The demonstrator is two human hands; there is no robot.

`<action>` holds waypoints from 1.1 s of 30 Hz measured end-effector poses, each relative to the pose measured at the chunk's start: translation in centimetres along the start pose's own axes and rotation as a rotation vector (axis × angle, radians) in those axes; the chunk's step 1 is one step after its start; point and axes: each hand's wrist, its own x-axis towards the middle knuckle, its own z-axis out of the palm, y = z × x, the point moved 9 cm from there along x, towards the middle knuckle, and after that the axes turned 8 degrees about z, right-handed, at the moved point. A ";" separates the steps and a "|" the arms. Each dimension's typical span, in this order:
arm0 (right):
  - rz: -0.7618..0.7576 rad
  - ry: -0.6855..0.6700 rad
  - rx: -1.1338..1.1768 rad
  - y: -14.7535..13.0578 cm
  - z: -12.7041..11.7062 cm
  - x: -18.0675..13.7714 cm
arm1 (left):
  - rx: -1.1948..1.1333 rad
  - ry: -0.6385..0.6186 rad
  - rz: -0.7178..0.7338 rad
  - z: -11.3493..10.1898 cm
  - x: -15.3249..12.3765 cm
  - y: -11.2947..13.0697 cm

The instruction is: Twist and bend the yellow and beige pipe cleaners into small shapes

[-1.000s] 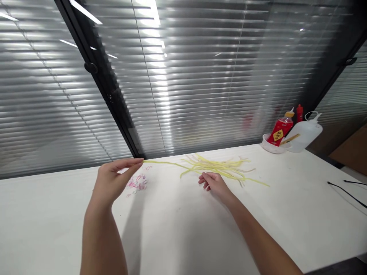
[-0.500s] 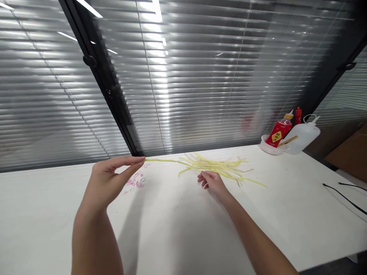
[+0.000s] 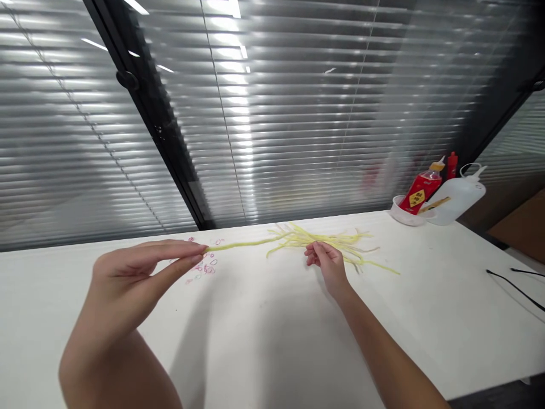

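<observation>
My left hand (image 3: 140, 278) pinches the end of one long yellow pipe cleaner (image 3: 242, 245) between thumb and fingertips. Held nearly level, that strand runs right into a loose bundle of yellow and tan pipe cleaners (image 3: 293, 237) on the white table. My right hand (image 3: 330, 264) is at the bundle's near side, its thumb and fingers pressed together. Whether a strand is between those fingers cannot be made out. Small pink and purple loops (image 3: 208, 270) lie scattered behind my left fingertips, partly hidden by the hand.
On the white table (image 3: 426, 312), a red-labelled bottle (image 3: 421, 192) stands in a shallow white bowl (image 3: 402, 213) at back right, beside a translucent squeeze bottle (image 3: 457, 199). Black cable-like pieces (image 3: 515, 288) lie at the right. A window with blinds (image 3: 298, 113) borders the back edge.
My left hand has moved left and slightly lower, drawing its pipe cleaner along. My right hand has shifted right and up against the bundle, and its fingers have closed more. The view has shifted slightly.
</observation>
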 end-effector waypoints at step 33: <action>0.210 -0.216 0.385 0.0 0.2 0.4 | 0.202 -0.461 0.020 2.7 -0.7 -1.1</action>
